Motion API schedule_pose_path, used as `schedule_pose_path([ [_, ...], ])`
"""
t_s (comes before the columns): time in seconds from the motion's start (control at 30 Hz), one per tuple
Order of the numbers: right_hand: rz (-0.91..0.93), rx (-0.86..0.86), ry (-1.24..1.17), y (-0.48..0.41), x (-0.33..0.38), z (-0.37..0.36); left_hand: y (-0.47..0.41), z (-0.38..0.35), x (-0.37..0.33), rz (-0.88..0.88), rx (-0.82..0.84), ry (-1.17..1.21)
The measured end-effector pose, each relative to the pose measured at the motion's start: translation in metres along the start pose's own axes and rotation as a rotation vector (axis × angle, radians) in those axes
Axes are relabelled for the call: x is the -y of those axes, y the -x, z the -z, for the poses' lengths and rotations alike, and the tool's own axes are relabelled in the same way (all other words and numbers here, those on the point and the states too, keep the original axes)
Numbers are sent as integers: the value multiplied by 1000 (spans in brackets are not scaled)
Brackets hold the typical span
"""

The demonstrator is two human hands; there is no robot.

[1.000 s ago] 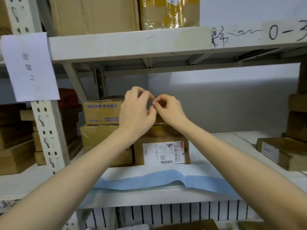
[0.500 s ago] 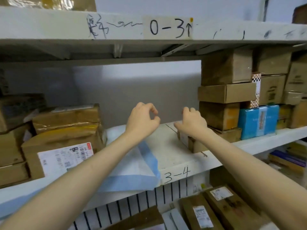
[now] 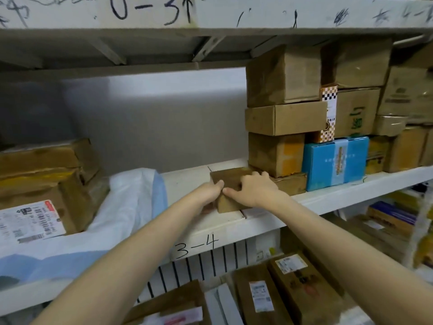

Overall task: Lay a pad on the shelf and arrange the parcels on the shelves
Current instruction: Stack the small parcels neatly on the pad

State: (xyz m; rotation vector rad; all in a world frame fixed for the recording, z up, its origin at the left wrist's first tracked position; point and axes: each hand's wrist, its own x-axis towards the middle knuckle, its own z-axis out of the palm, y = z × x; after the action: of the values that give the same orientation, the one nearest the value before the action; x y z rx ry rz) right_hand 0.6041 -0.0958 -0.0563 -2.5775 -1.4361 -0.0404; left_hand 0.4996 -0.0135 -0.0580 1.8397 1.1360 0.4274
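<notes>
Item: small brown parcel [image 3: 232, 178] on shelf [image 3: 328, 202], held two-handed.
Grip: left hand [image 3: 208, 192] clasps its left end; right hand [image 3: 254, 191] curls over its top; both arms outstretched.

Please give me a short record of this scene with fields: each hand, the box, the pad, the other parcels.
left hand: grips the left end of the small box
right hand: holds the same box from above
small box: low over the bare shelf, right of the pad
pad: spread on the shelf's left part, under the labelled parcel
right side: stacked cardboard boxes, blue box
</notes>
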Motion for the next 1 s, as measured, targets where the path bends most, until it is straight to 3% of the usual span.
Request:
schedule_pose_path([
  [0.13, 178, -62, -203, -3, 1, -3, -2, 3, 3, 92, -79, 327],
  [0.3, 241, -191, -555, -14, 17, -5, 13, 29, -2, 113, -133, 634],
  [0.47, 200, -321, -999, -21, 46, -4, 29, 64, -1, -96, -460, 803],
  [0.53, 76, -220, -1161, -25, 58, 0, 41, 79, -3, -155, -502, 868],
  [0.63, 21, 230, -1660, -23, 79, 9, 55, 98, -1, -201, -528, 866],
  [0.67, 47, 284, -1762, -24, 83, 10, 58, 103, 1, -199, -526, 833],
  [0.8, 143, 57, -1696, -36, 101, 11, 62, 127, 15, -132, -522, 594],
  [1.0, 207, -143, -1466, -39, 139, 16, 76, 176, 25, -280, -855, 281],
])
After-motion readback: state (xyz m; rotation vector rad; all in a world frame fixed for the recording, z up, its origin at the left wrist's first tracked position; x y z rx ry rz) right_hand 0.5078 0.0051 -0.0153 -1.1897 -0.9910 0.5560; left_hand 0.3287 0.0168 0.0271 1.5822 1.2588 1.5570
